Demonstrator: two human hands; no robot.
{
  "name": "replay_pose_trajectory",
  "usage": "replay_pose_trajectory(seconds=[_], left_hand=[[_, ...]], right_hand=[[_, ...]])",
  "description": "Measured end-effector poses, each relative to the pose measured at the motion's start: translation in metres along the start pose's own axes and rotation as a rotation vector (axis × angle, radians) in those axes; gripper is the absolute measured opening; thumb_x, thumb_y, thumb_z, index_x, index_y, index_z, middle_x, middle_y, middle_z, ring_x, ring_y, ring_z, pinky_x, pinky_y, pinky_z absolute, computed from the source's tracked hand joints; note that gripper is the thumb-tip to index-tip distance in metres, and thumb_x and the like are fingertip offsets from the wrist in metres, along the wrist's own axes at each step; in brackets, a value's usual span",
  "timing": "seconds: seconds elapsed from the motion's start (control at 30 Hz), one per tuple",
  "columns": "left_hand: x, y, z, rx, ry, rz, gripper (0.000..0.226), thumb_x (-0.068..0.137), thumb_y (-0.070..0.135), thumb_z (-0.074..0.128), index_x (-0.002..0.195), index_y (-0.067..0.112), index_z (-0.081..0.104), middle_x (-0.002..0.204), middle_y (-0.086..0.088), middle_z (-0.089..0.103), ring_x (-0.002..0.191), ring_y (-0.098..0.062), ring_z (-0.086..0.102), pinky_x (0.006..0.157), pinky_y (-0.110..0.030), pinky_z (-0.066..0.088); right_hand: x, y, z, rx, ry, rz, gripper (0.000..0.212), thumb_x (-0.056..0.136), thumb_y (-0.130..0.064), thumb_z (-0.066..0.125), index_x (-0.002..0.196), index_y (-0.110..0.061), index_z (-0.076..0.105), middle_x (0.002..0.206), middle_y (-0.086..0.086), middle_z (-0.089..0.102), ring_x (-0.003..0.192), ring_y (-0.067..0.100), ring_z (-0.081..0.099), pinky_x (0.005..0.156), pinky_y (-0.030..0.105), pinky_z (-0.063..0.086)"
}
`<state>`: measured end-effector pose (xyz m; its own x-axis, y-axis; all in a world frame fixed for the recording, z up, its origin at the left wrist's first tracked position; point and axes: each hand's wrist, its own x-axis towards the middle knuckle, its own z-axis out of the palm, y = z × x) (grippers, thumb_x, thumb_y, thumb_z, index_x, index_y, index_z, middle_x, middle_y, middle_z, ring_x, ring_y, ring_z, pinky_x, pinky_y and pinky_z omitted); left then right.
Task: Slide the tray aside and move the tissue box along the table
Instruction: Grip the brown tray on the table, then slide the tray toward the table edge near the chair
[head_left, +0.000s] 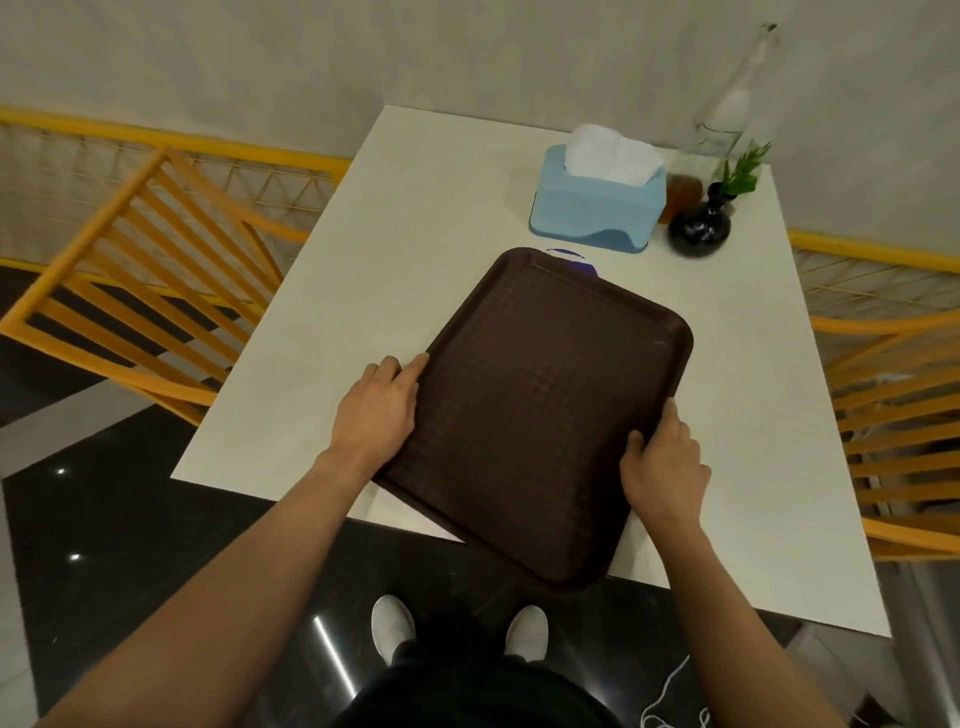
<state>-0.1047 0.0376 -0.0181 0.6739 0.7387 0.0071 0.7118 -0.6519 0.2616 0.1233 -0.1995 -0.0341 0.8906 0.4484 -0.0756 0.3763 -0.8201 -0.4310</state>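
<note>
Head view. We see both hands on the tray (545, 410), a dark brown rectangular tray with a textured grid floor and a raised rim. The left hand (376, 410) grips the tray's left long edge, fingers curled over the rim and the thumb lying along it. The right hand (662, 462) grips the right long edge, the thumb on the tray floor and the fingers wrapped around the outside of the rim. Both hands are closed on the tray.

The tray lies between the hands, turned at an angle to the white bench (415, 249). Its near corner overhangs the bench's front edge, below the right hand. A small purple and white item (576, 258) shows just past the tray's far edge; we cannot tell what it is.

The tissue box (597, 205), light blue with a white tissue standing out of its top, sits on the bench well beyond the hands, past the tray's far edge and apart from it. Just right of the box stand a small amber container (678, 195), a black round vase (700, 228) holding a green sprig, and a clear glass bottle (732, 104) behind them.

Orange slatted chairs (145, 280) stand on either side of the bench. White shoes (393, 626) show on the dark floor below the hands.
</note>
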Motion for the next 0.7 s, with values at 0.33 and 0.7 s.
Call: replay_pose_trajectory(seconds=[0.33, 0.7], left_hand=[[-0.035, -0.053, 0.008, 0.075, 0.110, -0.003, 0.044, 0.102, 0.028, 0.048, 0.144, 0.017, 0.052, 0.114, -0.008, 0.068, 0.097, -0.028, 0.059, 0.082, -0.043, 0.050], [-0.042, -0.112, -0.004, 0.046, 0.147, -0.113, 0.049, 0.103, 0.019, 0.047, 0.151, 0.013, 0.045, 0.141, -0.009, 0.061, 0.137, -0.031, 0.049, 0.118, -0.050, 0.033]], right_hand=[[-0.007, -0.044, 0.028, -0.106, 0.051, -0.110, 0.056, 0.105, -0.019, 0.042, 0.156, -0.006, 0.025, 0.132, 0.020, 0.056, 0.115, 0.040, 0.053, 0.095, 0.057, 0.042], [0.010, -0.114, 0.061, -0.167, 0.041, -0.231, 0.053, 0.104, -0.023, 0.040, 0.154, -0.008, 0.032, 0.129, 0.020, 0.057, 0.114, 0.040, 0.052, 0.094, 0.055, 0.042]])
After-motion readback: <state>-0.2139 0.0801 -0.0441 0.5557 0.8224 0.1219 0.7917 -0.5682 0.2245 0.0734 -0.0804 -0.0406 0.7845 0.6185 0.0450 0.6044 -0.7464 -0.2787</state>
